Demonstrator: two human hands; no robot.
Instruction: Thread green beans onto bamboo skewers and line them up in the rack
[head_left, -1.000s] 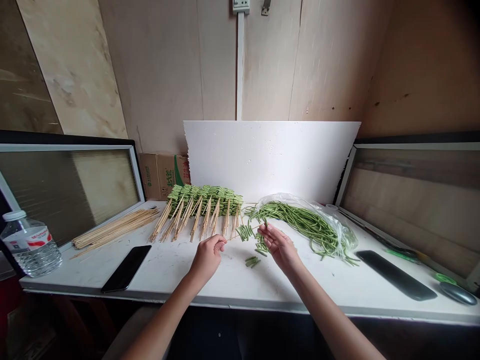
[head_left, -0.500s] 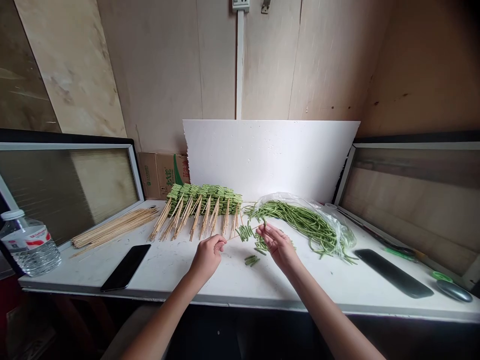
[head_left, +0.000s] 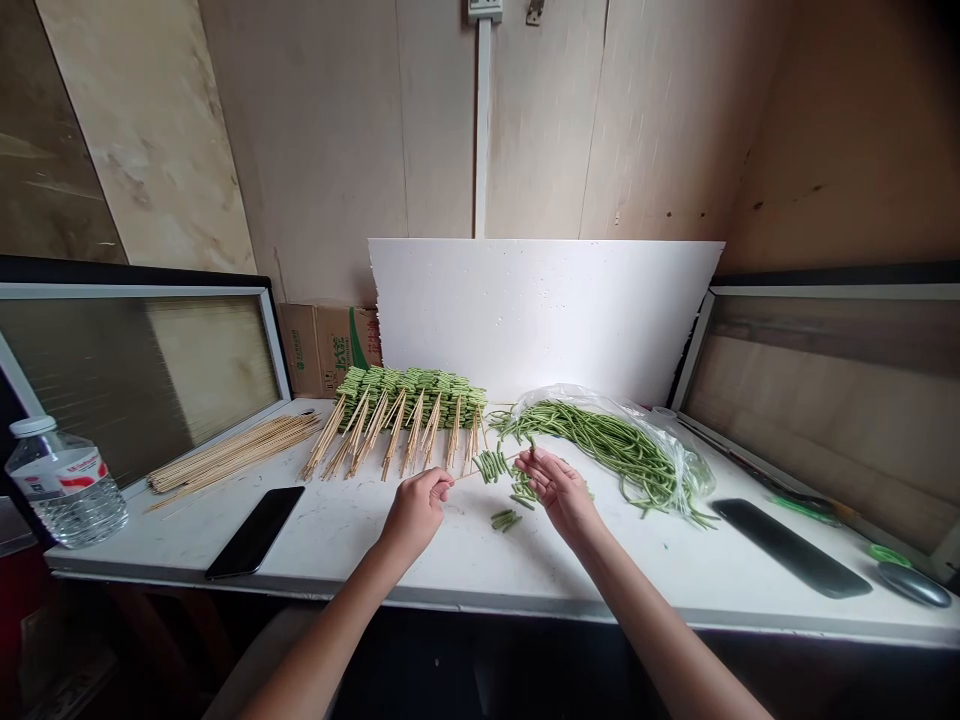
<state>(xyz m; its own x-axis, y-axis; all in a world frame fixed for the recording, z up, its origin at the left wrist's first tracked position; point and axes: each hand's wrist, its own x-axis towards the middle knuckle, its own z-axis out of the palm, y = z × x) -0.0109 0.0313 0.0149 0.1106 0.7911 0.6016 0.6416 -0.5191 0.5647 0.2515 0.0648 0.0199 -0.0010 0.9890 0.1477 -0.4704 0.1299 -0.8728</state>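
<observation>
Between my hands a bamboo skewer [head_left: 466, 475] runs slantwise, carrying a row of short green bean pieces [head_left: 491, 466]. My left hand [head_left: 418, 503] is closed in a pinch on the skewer's left end. At the other end, my right hand [head_left: 556, 485] pinches a single bean piece [head_left: 532, 443] upright at the skewer's tip. Whether the tip has pierced that piece is too small to tell. Below, more cut bean pieces [head_left: 505, 520] lie loose on the white table [head_left: 450, 570], some partly hidden behind my right hand.
Filled skewers [head_left: 412, 395] are stacked at the back. Bare skewers [head_left: 232, 450] lie left, near a phone [head_left: 255, 532] and a water bottle [head_left: 66, 485]. Long beans [head_left: 600, 435] spill from a plastic bag [head_left: 686, 465]. A dark flat slab [head_left: 791, 548] and a mouse-like object [head_left: 913, 583] lie right.
Both hands hold nearly the same pose, with the skewer and the bean piece still in them. The whole view has shifted slightly; nothing was let go.
</observation>
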